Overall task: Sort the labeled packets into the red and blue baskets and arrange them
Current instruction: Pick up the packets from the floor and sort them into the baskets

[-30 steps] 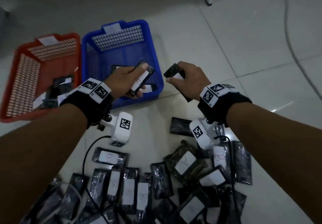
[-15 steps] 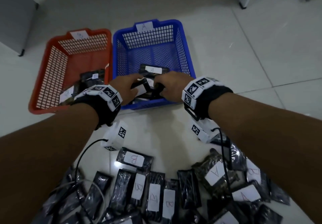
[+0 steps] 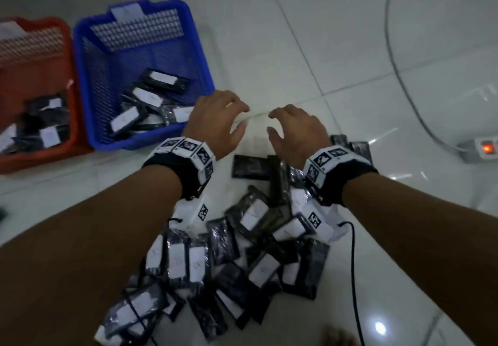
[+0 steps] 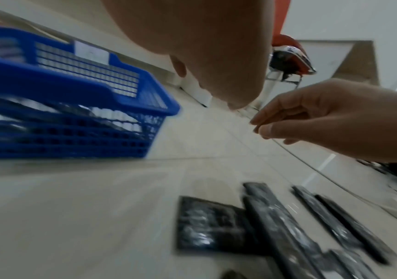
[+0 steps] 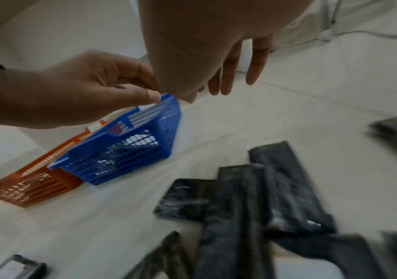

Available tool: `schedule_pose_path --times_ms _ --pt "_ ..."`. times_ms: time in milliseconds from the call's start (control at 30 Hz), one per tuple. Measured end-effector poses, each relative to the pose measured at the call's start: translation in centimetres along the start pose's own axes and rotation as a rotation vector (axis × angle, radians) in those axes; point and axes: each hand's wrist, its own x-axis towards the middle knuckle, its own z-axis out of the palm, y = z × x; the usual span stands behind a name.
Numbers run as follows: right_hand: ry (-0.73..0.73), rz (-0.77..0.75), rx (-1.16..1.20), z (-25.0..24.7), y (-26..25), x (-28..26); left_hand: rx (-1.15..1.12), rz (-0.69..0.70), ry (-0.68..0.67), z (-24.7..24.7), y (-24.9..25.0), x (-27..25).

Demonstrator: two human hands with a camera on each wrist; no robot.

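Note:
The blue basket (image 3: 200, 57) stands on the floor at the upper left with several black, white-labelled packets (image 3: 161, 79) inside. To its left, the red basket (image 3: 37, 21) also holds several packets (image 3: 49, 135). A large pile of the same packets (image 3: 253, 216) lies under my wrists. My left hand (image 3: 238, 119) and right hand (image 3: 275, 124) hover side by side over bare floor just right of the blue basket. Their fingers are loosely curled and hold nothing. The left wrist view shows the blue basket (image 4: 97, 88) beside my empty right hand (image 4: 324, 120).
A power strip with a red light (image 3: 482, 149) lies at the right, and a grey cable (image 3: 398, 76) runs up from it. A black cable (image 3: 353, 265) crosses the floor right of the pile. White floor tiles stretch beyond the hands.
Each hand held a packet over the blue basket. Both hands have let go and drawn back to the right, empty, and more packets now lie in that basket.

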Motion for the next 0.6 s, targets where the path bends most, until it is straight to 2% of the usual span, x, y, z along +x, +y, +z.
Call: schedule_pose_path --times_ms 167,267,333,467,600 --pt "-0.030 0.285 0.047 -0.9 8.1 -4.5 -0.079 0.062 -0.309 4.8 7.5 1.0" --pt "-0.024 0.491 0.024 0.1 12.0 -6.6 -0.078 0.074 -0.410 7.6 10.2 1.9" --pt "-0.067 0.606 0.021 1.3 14.0 -8.2 -0.076 0.054 -0.423 9.4 11.6 2.6" --pt "-0.019 0.643 0.191 3.5 15.8 -10.4 -0.107 -0.030 -0.392 12.2 14.3 4.4" --pt "0.024 0.608 0.297 4.0 17.1 -10.7 -0.187 -0.212 -0.394 14.8 17.2 7.0"
